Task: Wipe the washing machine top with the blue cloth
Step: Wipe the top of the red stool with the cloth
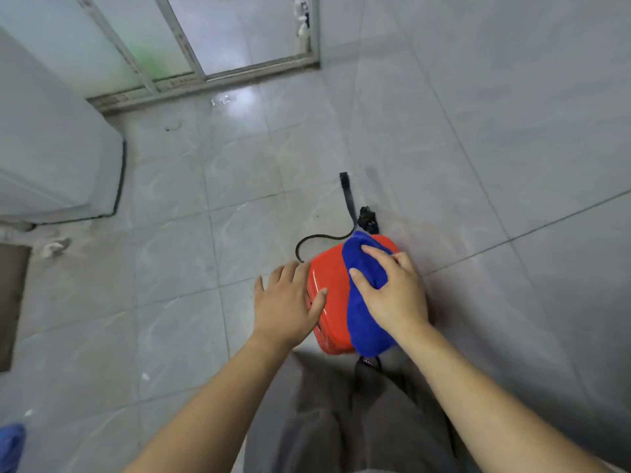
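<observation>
The blue cloth (367,336) lies bunched in a long fold across the top of a glossy red case (329,278), which sits on the grey tiled floor (205,199) just ahead of the person's grey trousers (341,421). The right hand (392,291) grasps the cloth, with the thumb curled over one side of the fold and the fingers over the other. The left hand (286,308) is relaxed, fingers straight and spread. Its thumb rests on the left edge of the red case and its palm hangs over the floor beside it.

A black strap (348,199) runs from the far end of the case out across the tiles, and a loop of it curls round to the case's left. A small dark clump (368,218) lies at the far end of the case, beside the strap. A small patterned tag (368,361) shows under the cloth's near end, too small to read.

The white washing machine (51,158) stands at the left edge of the floor, well apart from the cloth and both hands. A metal sliding-door frame (205,76) borders the far edge of the floor. A brown mat (10,302) lies at the left edge, and a blurred blue shape (12,442) shows in the near left corner.
</observation>
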{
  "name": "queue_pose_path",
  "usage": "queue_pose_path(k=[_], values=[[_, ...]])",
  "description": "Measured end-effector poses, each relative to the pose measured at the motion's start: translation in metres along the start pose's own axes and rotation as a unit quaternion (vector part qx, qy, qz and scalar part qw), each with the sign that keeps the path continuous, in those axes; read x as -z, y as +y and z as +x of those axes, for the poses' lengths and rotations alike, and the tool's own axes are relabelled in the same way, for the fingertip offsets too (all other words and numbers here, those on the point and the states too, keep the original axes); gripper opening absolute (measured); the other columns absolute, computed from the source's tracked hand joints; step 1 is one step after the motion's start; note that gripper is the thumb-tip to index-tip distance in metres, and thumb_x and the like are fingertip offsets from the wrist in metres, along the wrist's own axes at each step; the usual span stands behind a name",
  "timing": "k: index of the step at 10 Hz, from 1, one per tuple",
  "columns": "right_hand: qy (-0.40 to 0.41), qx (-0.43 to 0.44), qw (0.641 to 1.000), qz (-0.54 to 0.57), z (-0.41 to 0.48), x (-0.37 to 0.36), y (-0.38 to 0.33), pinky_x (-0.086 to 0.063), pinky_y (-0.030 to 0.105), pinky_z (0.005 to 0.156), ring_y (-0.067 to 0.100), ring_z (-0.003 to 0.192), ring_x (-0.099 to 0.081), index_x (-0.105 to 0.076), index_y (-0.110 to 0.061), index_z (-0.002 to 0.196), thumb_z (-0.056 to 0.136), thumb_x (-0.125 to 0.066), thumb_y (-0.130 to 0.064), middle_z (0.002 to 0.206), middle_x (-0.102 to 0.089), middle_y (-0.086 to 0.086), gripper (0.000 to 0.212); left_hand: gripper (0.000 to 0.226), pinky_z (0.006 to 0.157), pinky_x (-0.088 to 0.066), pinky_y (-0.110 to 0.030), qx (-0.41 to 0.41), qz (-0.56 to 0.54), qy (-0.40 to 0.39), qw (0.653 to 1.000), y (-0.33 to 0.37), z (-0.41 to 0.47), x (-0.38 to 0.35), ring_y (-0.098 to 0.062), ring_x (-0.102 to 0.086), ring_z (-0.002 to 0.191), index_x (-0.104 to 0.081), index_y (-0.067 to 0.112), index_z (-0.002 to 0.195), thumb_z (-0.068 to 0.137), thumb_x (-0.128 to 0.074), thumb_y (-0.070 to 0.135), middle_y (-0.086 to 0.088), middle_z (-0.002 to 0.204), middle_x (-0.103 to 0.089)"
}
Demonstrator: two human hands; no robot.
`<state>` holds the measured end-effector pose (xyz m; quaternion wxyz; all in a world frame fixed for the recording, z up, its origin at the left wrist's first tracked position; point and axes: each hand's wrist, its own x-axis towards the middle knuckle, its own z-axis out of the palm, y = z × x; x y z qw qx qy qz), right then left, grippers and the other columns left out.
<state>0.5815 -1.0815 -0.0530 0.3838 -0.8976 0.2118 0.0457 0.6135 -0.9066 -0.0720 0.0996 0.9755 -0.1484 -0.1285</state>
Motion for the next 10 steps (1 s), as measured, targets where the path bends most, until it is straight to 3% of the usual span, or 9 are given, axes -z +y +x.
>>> queue_pose_path(k=[2, 3, 5, 6, 8, 9, 10], values=[[-0.042, -0.042, 0.998, 0.009, 0.023, -0.044, 0.046, -0.034, 0.019, 0.081, 0.013, 0.101, -0.051, -0.050, -0.034, 0.130, 0.085, -0.061, -0.042, 0.109, -0.042, -0.006, 0.047, 0.064, 0.094, -0.039, -0.056, 0.018, 0.008, -0.031, 0.999, -0.014, 0.007, -0.043, -0.029, -0.051, 0.116, -0.049, 0.017, 0.130, 0.084, -0.029, 0.058, -0.005, 0.126, -0.057], [-0.051, -0.059, 0.997, -0.005, 0.044, -0.069, 0.068, -0.035, 0.020, 0.080, 0.016, 0.098, -0.052, -0.047, -0.032, 0.132, 0.087, -0.059, -0.041, 0.109, -0.041, -0.004, 0.047, 0.064, 0.092, -0.041, -0.056, 0.026, 0.003, -0.041, 0.999, -0.023, 0.012, -0.070, -0.029, -0.052, 0.114, -0.049, 0.017, 0.130, 0.084, -0.029, 0.057, -0.006, 0.125, -0.058], [-0.105, -0.071, 0.991, -0.035, 0.076, -0.125, 0.109, -0.037, 0.034, 0.099, 0.030, 0.113, -0.049, -0.044, -0.025, 0.136, 0.088, -0.060, -0.021, 0.127, -0.041, 0.010, 0.051, 0.071, 0.098, -0.036, -0.056, 0.060, -0.010, -0.043, 0.997, -0.044, 0.020, -0.109, -0.028, -0.046, 0.121, -0.045, 0.019, 0.134, 0.082, -0.021, 0.061, -0.004, 0.130, -0.054], [-0.126, -0.069, 0.988, -0.062, 0.077, -0.133, 0.113, -0.039, 0.043, 0.100, 0.030, 0.118, -0.045, -0.041, -0.025, 0.139, 0.086, -0.062, -0.022, 0.132, -0.041, 0.009, 0.056, 0.078, 0.102, -0.028, -0.056, 0.082, -0.002, -0.061, 0.995, -0.048, 0.021, -0.112, -0.025, -0.038, 0.128, -0.038, 0.021, 0.138, 0.078, -0.012, 0.064, -0.001, 0.138, -0.047], [-0.152, -0.005, 0.979, -0.137, 0.060, -0.097, 0.071, -0.031, 0.054, 0.105, 0.027, 0.131, -0.034, -0.030, -0.028, 0.143, 0.087, -0.053, -0.048, 0.145, -0.036, 0.002, 0.063, 0.062, 0.107, -0.020, -0.055, 0.076, 0.006, -0.070, 0.995, -0.042, 0.013, -0.076, -0.021, -0.026, 0.136, -0.030, 0.025, 0.142, 0.090, -0.028, 0.059, 0.002, 0.147, -0.035], [-0.160, 0.031, 0.970, -0.182, 0.050, -0.069, 0.032, -0.025, 0.058, 0.107, 0.024, 0.137, -0.025, -0.026, -0.031, 0.144, 0.088, -0.043, -0.058, 0.150, -0.029, -0.001, 0.065, 0.066, 0.108, -0.019, -0.056, 0.068, 0.017, -0.062, 0.996, -0.041, 0.011, -0.036, -0.021, -0.022, 0.138, -0.027, 0.026, 0.143, 0.088, -0.023, 0.062, 0.002, 0.150, -0.031], [-0.117, 0.092, 0.970, -0.192, 0.038, -0.034, -0.021, -0.024, 0.056, 0.108, 0.022, 0.138, -0.024, -0.026, -0.030, 0.144, 0.088, -0.038, -0.060, 0.150, -0.029, -0.002, 0.065, 0.066, 0.108, -0.017, -0.056, 0.050, 0.021, -0.001, 0.999, -0.037, 0.009, 0.021, -0.020, -0.020, 0.139, -0.025, 0.028, 0.144, 0.088, -0.022, 0.063, 0.003, 0.151, -0.028]])
